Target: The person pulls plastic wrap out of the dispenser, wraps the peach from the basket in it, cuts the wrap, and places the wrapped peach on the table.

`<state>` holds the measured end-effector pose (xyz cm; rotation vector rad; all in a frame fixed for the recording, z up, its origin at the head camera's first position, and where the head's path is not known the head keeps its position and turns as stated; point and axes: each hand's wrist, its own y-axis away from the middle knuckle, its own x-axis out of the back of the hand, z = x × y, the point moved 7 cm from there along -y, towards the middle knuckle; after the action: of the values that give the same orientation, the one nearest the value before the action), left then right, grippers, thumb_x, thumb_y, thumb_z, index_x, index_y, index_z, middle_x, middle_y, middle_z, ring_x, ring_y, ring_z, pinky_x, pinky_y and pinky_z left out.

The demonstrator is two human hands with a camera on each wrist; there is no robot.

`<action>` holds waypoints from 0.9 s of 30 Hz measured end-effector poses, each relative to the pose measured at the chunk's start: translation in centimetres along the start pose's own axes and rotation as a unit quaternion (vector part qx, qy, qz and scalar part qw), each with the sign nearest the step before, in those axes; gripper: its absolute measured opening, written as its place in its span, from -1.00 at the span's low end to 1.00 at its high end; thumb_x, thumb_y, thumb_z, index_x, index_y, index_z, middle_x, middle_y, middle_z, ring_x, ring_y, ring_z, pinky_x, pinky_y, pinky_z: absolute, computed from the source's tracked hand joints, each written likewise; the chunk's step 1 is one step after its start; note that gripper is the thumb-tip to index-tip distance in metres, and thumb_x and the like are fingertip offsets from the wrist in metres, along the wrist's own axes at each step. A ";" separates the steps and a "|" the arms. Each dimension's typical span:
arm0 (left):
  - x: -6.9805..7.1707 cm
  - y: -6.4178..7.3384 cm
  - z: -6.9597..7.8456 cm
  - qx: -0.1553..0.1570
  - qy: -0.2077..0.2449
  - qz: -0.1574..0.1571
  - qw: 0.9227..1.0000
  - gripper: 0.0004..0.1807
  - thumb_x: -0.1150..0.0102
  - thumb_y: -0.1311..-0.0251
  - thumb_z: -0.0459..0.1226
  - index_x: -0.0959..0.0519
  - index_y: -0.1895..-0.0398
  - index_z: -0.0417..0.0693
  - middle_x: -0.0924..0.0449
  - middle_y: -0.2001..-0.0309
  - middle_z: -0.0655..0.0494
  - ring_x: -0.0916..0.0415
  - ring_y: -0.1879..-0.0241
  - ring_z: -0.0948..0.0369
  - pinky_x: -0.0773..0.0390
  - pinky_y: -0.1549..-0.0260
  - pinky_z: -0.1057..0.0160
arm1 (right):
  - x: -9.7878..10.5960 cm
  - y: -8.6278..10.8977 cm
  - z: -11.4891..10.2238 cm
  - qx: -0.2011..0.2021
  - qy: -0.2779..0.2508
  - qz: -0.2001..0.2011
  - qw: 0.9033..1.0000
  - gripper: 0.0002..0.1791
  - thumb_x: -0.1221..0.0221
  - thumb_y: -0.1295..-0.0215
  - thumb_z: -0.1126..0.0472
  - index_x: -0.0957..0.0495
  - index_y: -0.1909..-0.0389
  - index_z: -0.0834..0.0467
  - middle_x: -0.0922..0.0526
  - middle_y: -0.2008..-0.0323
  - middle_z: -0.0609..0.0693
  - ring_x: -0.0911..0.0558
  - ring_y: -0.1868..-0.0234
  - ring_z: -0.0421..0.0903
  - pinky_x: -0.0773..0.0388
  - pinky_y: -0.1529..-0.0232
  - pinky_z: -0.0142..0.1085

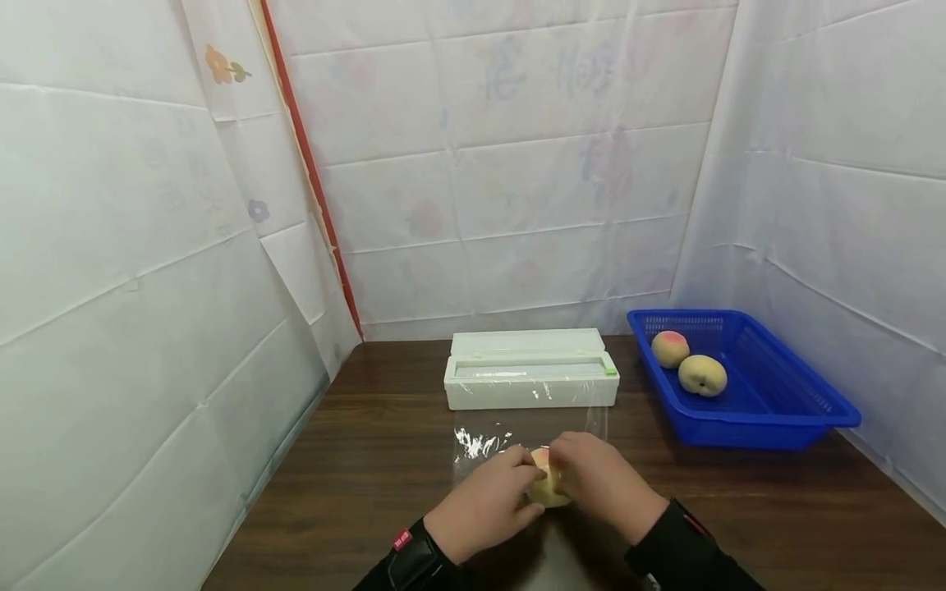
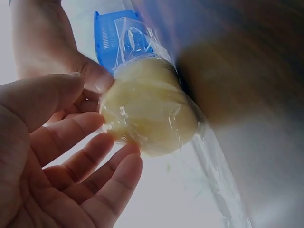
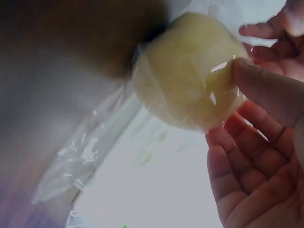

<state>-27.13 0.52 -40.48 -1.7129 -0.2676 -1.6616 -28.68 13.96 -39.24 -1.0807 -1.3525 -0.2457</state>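
Observation:
In the head view a pale yellow peach (image 1: 548, 484) with a pink top sits on the table between both hands. Clear plastic wrap (image 2: 209, 156) covers it and trails off beside it. My left hand (image 1: 489, 502) touches its left side; in the left wrist view the fingertips rest on the wrapped peach (image 2: 152, 107) while the thumb stands off it. From the other side my right hand (image 1: 602, 484) holds the wrapped peach (image 3: 190, 71), thumb on the film and fingers bent against the fruit. The sheet of wrap (image 1: 480, 443) runs back toward a white dispenser box (image 1: 528, 397).
The dispenser's lid (image 1: 526, 341) stands raised behind its slot. To the right, a blue plastic basket (image 1: 783, 402) holds a pink-tinged peach (image 1: 670, 350) and a yellow peach (image 1: 703, 376). White sheeting (image 1: 517, 197) hangs around the back and sides of the dark wooden table (image 1: 355, 460).

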 end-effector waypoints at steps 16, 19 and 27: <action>-0.5 -0.9 -0.8 0.041 -0.012 0.003 0.999 -0.64 -0.45 -0.34 -0.11 -0.66 -0.11 -0.02 -0.59 -0.14 0.04 -0.61 0.06 0.31 -0.63 0.14 0.40 | -0.5 -3.3 3.0 -0.055 -0.096 -0.130 0.985 -0.90 -0.45 -0.28 0.30 -0.72 0.28 0.08 -0.76 0.26 -0.08 -0.70 0.22 -0.14 -0.63 0.21 -0.24; -0.7 -1.2 -1.2 0.058 -0.014 -0.007 0.998 -0.64 -0.45 -0.34 -0.11 -0.65 -0.10 -0.03 -0.57 -0.16 0.00 -0.61 0.05 0.29 -0.64 0.16 0.37 | -0.8 -3.8 3.3 -0.059 -0.119 -0.140 0.981 -0.93 -0.39 -0.35 0.33 -0.72 0.28 0.09 -0.76 0.28 -0.07 -0.67 0.26 -0.18 -0.60 0.23 -0.26; -1.1 -2.5 -2.0 0.069 -0.047 -0.019 0.996 -0.58 -0.50 -0.27 -0.08 -0.59 -0.08 -0.02 -0.59 -0.13 0.03 -0.58 0.05 0.26 -0.65 0.12 0.33 | -2.0 -5.5 4.8 -0.074 -0.122 -0.182 0.973 -0.87 -0.23 -0.49 0.31 -0.70 0.27 0.09 -0.65 0.38 -0.12 -0.48 0.43 -0.25 -0.44 0.35 -0.31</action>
<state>-30.30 1.44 -40.83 -1.6920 -0.4518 -1.5541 -36.22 13.75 -39.09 -1.0016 -1.7765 -0.5030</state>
